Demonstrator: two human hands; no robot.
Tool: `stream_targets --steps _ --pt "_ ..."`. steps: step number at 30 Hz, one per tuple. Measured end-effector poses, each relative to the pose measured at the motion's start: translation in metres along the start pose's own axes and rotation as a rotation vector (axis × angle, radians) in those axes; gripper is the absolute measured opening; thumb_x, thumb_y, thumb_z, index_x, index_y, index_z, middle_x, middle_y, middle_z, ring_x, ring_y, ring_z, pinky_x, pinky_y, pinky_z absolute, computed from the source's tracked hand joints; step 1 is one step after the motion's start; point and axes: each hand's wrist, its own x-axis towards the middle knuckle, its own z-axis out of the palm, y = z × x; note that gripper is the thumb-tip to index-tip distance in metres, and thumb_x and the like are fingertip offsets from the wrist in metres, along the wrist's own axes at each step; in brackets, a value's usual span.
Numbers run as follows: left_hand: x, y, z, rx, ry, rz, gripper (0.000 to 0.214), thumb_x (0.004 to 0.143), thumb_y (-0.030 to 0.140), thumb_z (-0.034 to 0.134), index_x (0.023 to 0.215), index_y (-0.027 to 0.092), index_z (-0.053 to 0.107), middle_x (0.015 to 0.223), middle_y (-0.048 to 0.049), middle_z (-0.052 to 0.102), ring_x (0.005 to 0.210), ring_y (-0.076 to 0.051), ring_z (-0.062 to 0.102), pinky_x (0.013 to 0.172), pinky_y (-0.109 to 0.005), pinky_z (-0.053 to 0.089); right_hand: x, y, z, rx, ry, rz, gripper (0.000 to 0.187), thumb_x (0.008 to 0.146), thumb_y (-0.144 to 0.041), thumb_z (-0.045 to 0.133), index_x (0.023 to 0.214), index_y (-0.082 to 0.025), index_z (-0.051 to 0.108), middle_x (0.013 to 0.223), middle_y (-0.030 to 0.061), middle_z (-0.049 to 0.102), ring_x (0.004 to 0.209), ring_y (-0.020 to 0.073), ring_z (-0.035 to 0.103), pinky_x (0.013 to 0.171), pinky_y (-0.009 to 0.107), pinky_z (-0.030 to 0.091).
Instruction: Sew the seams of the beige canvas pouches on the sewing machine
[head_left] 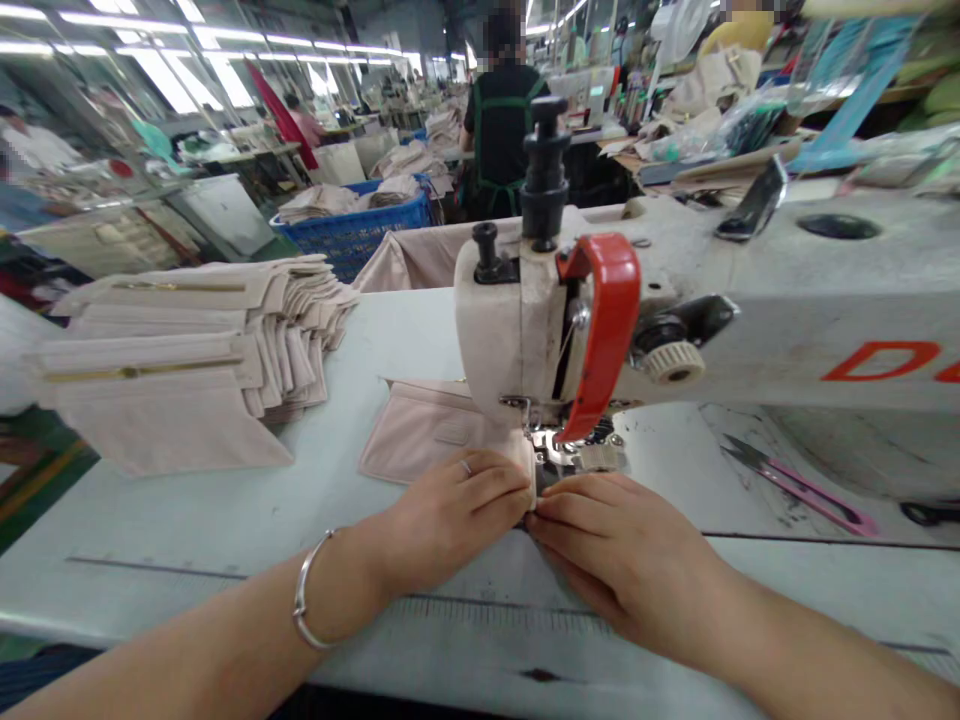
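A pale pink fabric pouch [409, 432] with a small stitched label lies flat on the table, its right edge under the sewing machine's [491, 330] needle area. My left hand [465, 505], with a ring and a bracelet, rests over the pouch's near right part, fingers together and gripping its edge. Close beside it, my right hand [607, 540] pinches the near corner of the same edge, just in front of the presser foot [541, 455]. The fingertips of both hands almost meet there. My hands cover part of the pouch's near edge.
Stacked pink fabric pieces with zippers [187, 360] lie at the left of the table [187, 520]. Pink-handled thread snips [806, 485] are on the right, under the machine arm. Behind are a blue basket [360, 225] of fabric and a person [504, 120] in dark clothes.
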Motion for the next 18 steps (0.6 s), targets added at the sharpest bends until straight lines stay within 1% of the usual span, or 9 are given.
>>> stream_targets --steps 2,6,8,11,13,14,16,18 --pt "-0.0021 0.0011 -0.0005 -0.012 0.051 0.038 0.02 0.098 0.013 0.047 0.115 0.009 0.056 0.11 -0.0098 0.063 0.107 -0.02 0.058 0.099 -0.036 0.052 -0.001 0.0015 -0.0033 0.014 -0.003 -0.01 0.024 0.093 -0.016 0.049 0.111 -0.018 0.064 0.099 0.0068 0.067 0.1 0.0211 0.059 0.087 0.038 0.048" --pt "-0.004 0.0014 -0.0002 -0.033 0.025 0.02 0.021 0.097 0.01 0.047 0.116 0.009 0.056 0.114 -0.0098 0.063 0.109 -0.018 0.058 0.099 -0.034 0.053 -0.0025 0.0052 -0.0098 0.052 0.006 0.002 0.023 0.092 -0.014 0.048 0.107 -0.018 0.065 0.099 0.006 0.067 0.095 0.0205 0.059 0.083 0.038 0.047" --pt "-0.004 0.0018 0.0009 -0.031 0.034 -0.001 0.022 0.096 0.009 0.047 0.116 0.01 0.057 0.114 -0.009 0.064 0.11 -0.017 0.058 0.099 -0.032 0.052 -0.0024 0.0063 -0.011 0.05 0.011 0.019 0.022 0.092 -0.014 0.048 0.105 -0.018 0.066 0.098 0.006 0.067 0.092 0.0203 0.059 0.08 0.037 0.046" --pt "-0.0039 0.0028 0.0039 -0.088 0.106 -0.099 0.021 0.095 0.01 0.051 0.114 0.013 0.058 0.114 -0.0069 0.064 0.107 -0.016 0.059 0.097 -0.03 0.052 -0.0012 0.0061 -0.0095 0.001 0.008 0.055 0.024 0.091 -0.016 0.049 0.11 -0.018 0.064 0.097 0.0059 0.065 0.087 0.0209 0.057 0.074 0.038 0.046" --pt "-0.004 0.0031 0.006 -0.14 0.155 -0.177 0.02 0.094 0.011 0.054 0.113 0.014 0.059 0.113 -0.0056 0.064 0.106 -0.015 0.06 0.097 -0.029 0.052 -0.0001 0.0052 -0.0074 -0.035 -0.006 0.081 0.028 0.09 -0.016 0.05 0.115 -0.018 0.062 0.097 0.0059 0.063 0.087 0.022 0.056 0.073 0.039 0.045" --pt "-0.0039 0.0032 0.0067 -0.154 0.169 -0.194 0.02 0.094 0.011 0.055 0.113 0.014 0.059 0.113 -0.0053 0.064 0.106 -0.015 0.06 0.097 -0.028 0.052 0.0003 0.0048 -0.0065 -0.048 -0.015 0.089 0.029 0.089 -0.015 0.05 0.115 -0.018 0.061 0.098 0.0059 0.063 0.088 0.0226 0.056 0.074 0.04 0.045" --pt "-0.0031 0.0034 0.007 -0.142 0.162 -0.172 0.019 0.093 0.01 0.055 0.111 0.014 0.059 0.111 -0.005 0.064 0.105 -0.015 0.059 0.096 -0.03 0.052 0.0007 0.0045 -0.0054 -0.06 -0.032 0.094 0.03 0.087 -0.014 0.05 0.115 -0.018 0.061 0.099 0.006 0.062 0.09 0.0236 0.056 0.075 0.041 0.045" --pt "-0.0017 0.0041 0.0056 -0.1 0.129 -0.105 0.017 0.093 0.009 0.054 0.108 0.014 0.06 0.107 -0.005 0.064 0.102 -0.017 0.059 0.095 -0.033 0.052 0.0008 0.0052 -0.0053 -0.061 -0.048 0.09 0.031 0.086 -0.013 0.049 0.115 -0.018 0.061 0.1 0.0062 0.062 0.092 0.0242 0.056 0.076 0.041 0.045"
